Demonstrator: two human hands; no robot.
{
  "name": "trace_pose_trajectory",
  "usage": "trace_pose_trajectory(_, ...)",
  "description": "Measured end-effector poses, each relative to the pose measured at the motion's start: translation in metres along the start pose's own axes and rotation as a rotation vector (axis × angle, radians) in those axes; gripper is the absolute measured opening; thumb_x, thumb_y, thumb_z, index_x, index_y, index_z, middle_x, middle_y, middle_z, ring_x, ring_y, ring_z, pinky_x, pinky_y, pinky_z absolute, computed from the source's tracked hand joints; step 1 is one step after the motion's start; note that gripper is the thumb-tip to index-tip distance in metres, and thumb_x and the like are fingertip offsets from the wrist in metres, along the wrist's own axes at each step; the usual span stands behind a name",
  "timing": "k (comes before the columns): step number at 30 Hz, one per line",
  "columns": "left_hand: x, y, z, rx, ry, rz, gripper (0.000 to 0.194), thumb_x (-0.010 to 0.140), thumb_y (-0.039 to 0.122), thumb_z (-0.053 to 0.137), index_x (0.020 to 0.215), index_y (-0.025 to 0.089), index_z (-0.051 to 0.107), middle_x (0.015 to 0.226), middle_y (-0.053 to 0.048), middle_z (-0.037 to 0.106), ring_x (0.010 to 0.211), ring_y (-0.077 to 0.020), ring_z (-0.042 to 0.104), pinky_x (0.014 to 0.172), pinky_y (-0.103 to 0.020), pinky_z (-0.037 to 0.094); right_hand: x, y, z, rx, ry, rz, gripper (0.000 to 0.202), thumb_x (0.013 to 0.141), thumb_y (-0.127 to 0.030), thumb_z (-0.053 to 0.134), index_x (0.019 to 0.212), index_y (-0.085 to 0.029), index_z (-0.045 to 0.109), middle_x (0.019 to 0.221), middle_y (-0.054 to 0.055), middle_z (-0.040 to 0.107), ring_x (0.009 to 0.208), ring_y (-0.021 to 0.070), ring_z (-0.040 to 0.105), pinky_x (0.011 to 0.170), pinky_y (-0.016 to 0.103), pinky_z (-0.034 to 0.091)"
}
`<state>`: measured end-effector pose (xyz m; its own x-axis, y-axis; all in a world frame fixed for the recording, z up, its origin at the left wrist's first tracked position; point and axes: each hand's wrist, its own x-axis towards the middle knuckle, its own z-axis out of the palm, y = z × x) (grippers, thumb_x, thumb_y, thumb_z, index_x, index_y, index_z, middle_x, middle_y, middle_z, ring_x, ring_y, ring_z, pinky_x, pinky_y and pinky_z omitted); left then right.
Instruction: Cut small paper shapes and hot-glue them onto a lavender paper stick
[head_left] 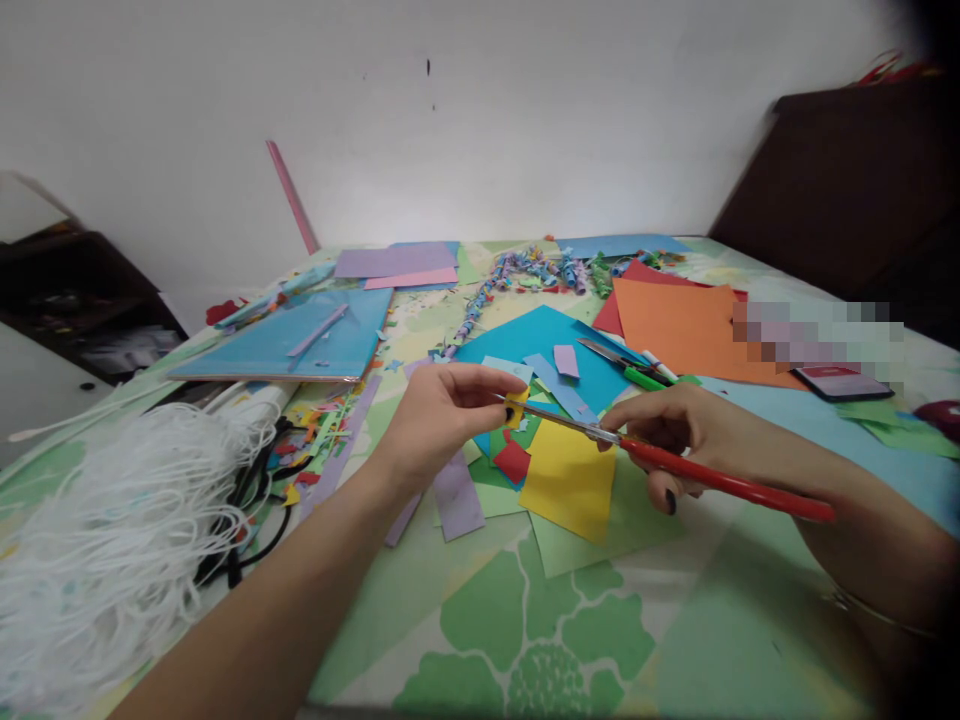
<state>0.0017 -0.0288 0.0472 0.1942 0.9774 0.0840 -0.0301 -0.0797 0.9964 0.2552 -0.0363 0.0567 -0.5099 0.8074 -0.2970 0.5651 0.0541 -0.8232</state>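
Note:
Between the thumb and fingers of my left hand [442, 420] is a small yellow paper piece [516, 408]. My right hand [675, 430] grips red-handled scissors [720, 475], whose blades point left and reach the yellow piece at my left fingertips. Below the blades lies a yellow paper sheet [570, 480] on light green paper [592, 548]. A red scrap [512, 464] and purple strips [457, 495] rest beside it. Behind my hands are a blue sheet [532, 335] and a second pair of scissors with green handles [646, 377].
White string [112, 540] is heaped at the left, beside small paper scraps and a blue pack [300, 340]. Orange paper [675, 325] and a phone [844, 382] lie at the right. A curled paper garland [472, 310] stretches across the back.

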Motion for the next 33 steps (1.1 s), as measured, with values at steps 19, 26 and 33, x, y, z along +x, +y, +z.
trace_pose_trajectory(19,0.001,0.001,0.0,0.038,0.002,-0.011,0.023,0.058,0.005,0.067,0.077,0.015,0.074,0.079,-0.006,0.073,0.073,-0.0174,0.068,0.07,-0.028,0.055,0.0,-0.001,-0.001,-0.016,0.011,0.01,0.039,0.061,-0.026,0.072,0.099,-0.018,0.07,0.05,-0.003,0.058,0.041,0.0087,0.044,0.038,0.021,0.033)
trace_pose_trajectory(26,0.001,0.001,-0.001,0.026,-0.01,-0.024,0.024,0.059,0.005,0.068,0.079,0.015,0.074,0.08,-0.006,0.073,0.072,-0.016,0.068,0.068,-0.026,0.055,0.0,-0.005,0.001,-0.021,0.008,0.013,0.037,0.062,-0.027,0.072,0.097,-0.019,0.07,0.05,-0.003,0.06,0.041,0.0086,0.045,0.038,0.021,0.032)
trace_pose_trajectory(33,0.009,-0.01,-0.011,0.21,0.063,-0.004,0.026,0.059,0.009,0.065,0.083,0.015,0.074,0.085,-0.007,0.073,0.073,-0.0167,0.067,0.069,-0.028,0.053,-0.001,0.001,-0.009,-0.056,0.058,0.036,0.04,0.065,-0.027,0.068,0.104,-0.019,0.067,0.055,0.0,0.065,0.045,0.0121,0.054,0.04,0.021,0.038)
